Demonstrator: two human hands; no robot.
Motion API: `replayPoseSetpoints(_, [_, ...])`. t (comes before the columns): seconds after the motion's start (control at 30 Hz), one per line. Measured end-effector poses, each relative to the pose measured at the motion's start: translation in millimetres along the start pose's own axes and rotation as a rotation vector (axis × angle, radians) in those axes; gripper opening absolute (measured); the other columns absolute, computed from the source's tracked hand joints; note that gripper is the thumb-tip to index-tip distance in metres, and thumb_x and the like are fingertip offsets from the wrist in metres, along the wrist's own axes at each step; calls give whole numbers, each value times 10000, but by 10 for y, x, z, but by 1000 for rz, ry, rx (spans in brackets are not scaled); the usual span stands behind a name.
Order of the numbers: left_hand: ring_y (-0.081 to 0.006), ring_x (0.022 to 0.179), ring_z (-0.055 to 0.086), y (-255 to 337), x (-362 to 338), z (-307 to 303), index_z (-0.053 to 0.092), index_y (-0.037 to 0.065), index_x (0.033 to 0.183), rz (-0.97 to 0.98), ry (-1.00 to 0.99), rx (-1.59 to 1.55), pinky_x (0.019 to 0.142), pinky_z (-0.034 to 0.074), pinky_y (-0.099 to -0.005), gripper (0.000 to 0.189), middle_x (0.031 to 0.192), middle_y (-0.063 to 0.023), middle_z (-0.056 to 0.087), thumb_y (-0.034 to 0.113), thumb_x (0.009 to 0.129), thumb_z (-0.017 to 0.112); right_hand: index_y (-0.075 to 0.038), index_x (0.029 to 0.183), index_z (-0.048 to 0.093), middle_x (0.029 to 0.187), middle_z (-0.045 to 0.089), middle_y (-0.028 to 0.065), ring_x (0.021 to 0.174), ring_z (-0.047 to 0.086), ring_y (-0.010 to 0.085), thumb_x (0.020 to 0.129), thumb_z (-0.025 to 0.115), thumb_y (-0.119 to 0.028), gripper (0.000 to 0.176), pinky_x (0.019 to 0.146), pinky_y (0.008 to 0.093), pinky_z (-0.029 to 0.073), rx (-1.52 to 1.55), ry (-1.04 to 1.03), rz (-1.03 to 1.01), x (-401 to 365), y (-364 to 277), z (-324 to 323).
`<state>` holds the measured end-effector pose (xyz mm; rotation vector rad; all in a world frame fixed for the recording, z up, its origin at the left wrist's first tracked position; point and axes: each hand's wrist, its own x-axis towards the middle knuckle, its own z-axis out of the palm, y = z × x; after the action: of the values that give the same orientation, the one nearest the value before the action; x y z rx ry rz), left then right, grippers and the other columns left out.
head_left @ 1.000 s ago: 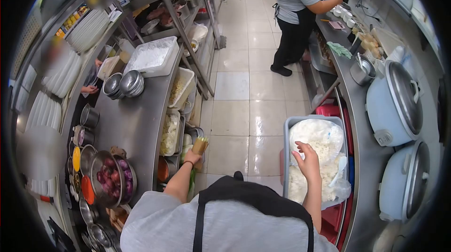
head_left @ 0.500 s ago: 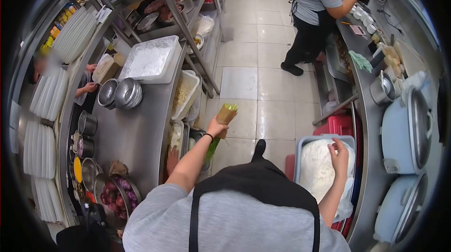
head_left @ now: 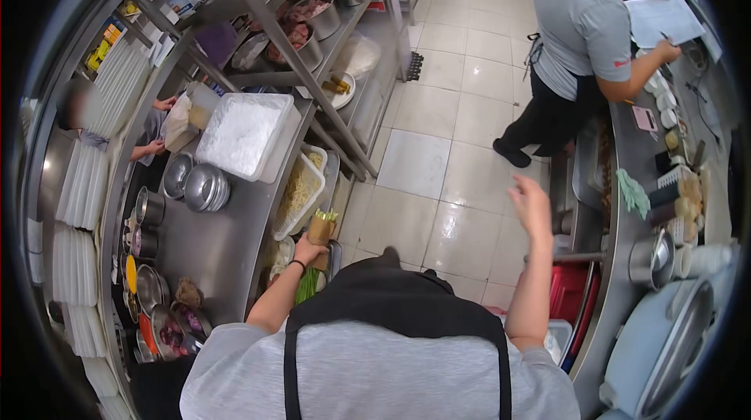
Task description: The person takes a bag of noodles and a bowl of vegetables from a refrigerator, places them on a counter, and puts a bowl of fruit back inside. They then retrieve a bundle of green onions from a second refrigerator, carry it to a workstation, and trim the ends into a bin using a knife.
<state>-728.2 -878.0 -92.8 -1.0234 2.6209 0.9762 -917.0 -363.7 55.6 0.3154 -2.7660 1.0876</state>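
Observation:
A bunch of green stalks [head_left: 321,227], wrapped in brown paper or tape, is gripped in my left hand [head_left: 307,251]. Pale cut ends point away from me, and long green leaves [head_left: 307,285] hang below. This hand is beside the left counter, close to a white basket of noodle-like strips [head_left: 303,189] on a lower level. My right hand [head_left: 532,207] is raised over the floor tiles with fingers loosely apart, holding nothing. Behind my right forearm, a red bin [head_left: 569,295] stands below the right counter.
A co-worker [head_left: 579,37] stands ahead on the right with papers [head_left: 665,21]. On the left counter [head_left: 215,244] are steel bowls [head_left: 205,187] and a white tub [head_left: 246,134]. Metal shelves [head_left: 336,37] hold pots. A large blue cooker [head_left: 645,350] occupies the right counter.
My left hand has moved left with the wrapped green bunch, nearer the counter. My right hand has left the tub of white material and swung forward. The co-worker's papers came further into view.

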Motion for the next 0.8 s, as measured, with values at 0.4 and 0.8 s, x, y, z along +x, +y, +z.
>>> replayPoseSetpoints(0.4, [-280,867,595,2093,1549,70,487,16,1005,339,129,-346,756,465,-353,547,918,-156,603,170,556,759,-75,1014,575,954,596,150,878,567,319,775,597,-270,309,749,394,460,17,-608,-379,2141,-895,1947])
replayPoseSetpoints(0.8, [-414,1283,155,4063,3815,-733,543,47,972,724,531,162,1028,196,-476,530,1400,-193,195,183,510,763,-94,922,624,874,636,128,846,597,295,743,621,-314,284,736,385,473,-88,-934,100,3716,1050,3517])
